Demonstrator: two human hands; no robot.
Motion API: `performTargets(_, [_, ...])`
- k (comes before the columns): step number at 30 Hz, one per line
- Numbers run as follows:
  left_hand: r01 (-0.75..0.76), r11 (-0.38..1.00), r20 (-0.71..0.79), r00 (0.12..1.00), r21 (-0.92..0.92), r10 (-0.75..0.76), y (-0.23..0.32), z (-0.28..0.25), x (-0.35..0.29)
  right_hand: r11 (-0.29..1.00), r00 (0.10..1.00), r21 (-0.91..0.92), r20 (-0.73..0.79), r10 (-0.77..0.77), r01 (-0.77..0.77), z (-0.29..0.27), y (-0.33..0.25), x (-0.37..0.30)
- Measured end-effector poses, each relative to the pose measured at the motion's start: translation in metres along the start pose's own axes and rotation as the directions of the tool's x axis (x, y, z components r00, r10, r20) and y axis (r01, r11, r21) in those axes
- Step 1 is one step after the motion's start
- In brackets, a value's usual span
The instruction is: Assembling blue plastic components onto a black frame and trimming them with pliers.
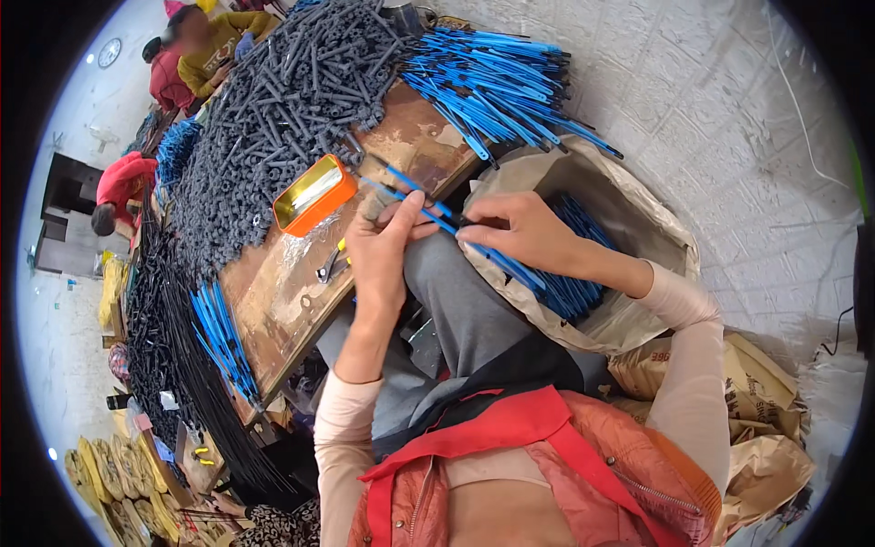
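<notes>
Lying slantwise from ten to four o'clock, at least two slim blue plastic rods [444, 224] span the hands above the lap; clock directions take them as centre. The left hand [378, 248] closes thumb and fingers on them at nine; the right hand [529, 233] pinches them at three. A light fingertip pinch, with the rods kept parallel, should limit bending and crossed ends. Rod ends project past the left hand toward ten. The orange tin [321, 219] sits at nine, a yellow-handled hand tool [326, 273] at eight. The wooden tabletop [251, 290] has its edge running from one to between seven and eight, where a swung rod could catch. At three to four, the off-white sack [652, 223] gapes around more rods, offering room; its soft rim deserves clearance. Grey tubular fittings [283, 118] bank at ten, a blue-rod bundle [501, 77] at one.
</notes>
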State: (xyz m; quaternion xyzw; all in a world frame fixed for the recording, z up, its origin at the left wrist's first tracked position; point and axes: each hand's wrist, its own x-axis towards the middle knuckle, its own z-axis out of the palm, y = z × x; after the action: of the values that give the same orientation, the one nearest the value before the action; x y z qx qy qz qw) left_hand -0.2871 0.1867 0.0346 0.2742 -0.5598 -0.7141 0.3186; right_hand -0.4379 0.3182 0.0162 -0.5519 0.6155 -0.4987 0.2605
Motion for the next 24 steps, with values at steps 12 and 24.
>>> performTargets(12, [0.313, 0.871, -0.009, 0.940, -0.378, -0.342, -0.025, -0.040, 0.040, 0.436, 0.907, -0.900, -0.202, -0.369, -0.023, -0.073, 0.103, 0.144])
performTargets(24, [0.421, 0.727, 0.526, 0.845, -0.542, -0.097, -0.040, -0.050, 0.077, 0.357, 0.954, -0.932, -0.157, -0.256, -0.058, -0.079, 0.125, 0.169])
